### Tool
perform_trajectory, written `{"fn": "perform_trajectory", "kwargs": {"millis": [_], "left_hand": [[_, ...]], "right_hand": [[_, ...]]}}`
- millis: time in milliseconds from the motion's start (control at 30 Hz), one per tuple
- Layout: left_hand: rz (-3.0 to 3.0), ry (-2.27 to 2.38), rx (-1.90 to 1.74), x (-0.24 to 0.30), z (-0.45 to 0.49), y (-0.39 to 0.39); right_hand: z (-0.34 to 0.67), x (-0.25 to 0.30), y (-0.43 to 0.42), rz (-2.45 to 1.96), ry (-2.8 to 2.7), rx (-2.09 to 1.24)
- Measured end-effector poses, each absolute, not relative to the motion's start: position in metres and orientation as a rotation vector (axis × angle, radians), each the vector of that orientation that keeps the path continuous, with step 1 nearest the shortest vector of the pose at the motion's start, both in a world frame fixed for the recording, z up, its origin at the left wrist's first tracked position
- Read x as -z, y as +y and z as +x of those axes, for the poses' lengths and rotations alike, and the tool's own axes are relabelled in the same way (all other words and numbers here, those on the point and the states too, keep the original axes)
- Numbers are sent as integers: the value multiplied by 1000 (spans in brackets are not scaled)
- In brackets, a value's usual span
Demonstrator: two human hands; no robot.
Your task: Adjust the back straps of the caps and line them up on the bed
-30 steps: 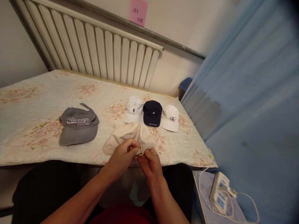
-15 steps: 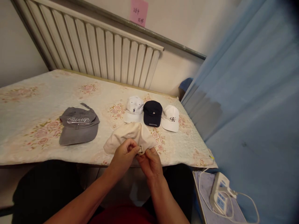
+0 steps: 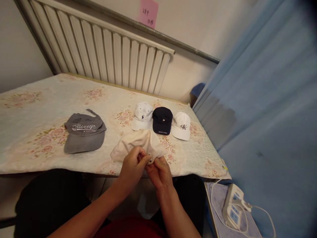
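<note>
A beige cap rests at the front edge of the bed, its back strap side towards me. At its metal buckle my left hand is closed, thumb and fingers pinching the strap. My right hand grips the cap's edge just right of the buckle. The strap's end is mostly hidden by my fingers. Behind the beige cap stand a white cap with a small dark emblem, a navy cap and a white cap with CK letters. Off to the left lies a grey cap, its strap loose.
The caps are on a bed with a floral cover. A radiator runs along the wall behind. To the right hang a blue curtain and, lower, a power strip with cables on a small stand.
My left thumb and fingers have shifted slightly at the buckle, which now looks turned and partly covered. The other caps stay where they were.
</note>
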State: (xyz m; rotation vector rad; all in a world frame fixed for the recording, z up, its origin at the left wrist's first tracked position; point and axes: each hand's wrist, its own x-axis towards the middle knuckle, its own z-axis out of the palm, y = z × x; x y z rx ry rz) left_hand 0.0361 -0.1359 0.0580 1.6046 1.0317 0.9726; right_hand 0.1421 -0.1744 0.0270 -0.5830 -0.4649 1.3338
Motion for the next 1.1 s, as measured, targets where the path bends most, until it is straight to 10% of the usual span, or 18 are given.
{"fn": "perform_trajectory", "kwargs": {"millis": [1100], "left_hand": [[2064, 957, -1085, -37, 25, -131]], "right_hand": [[138, -32, -168, -600, -460, -1280]]}}
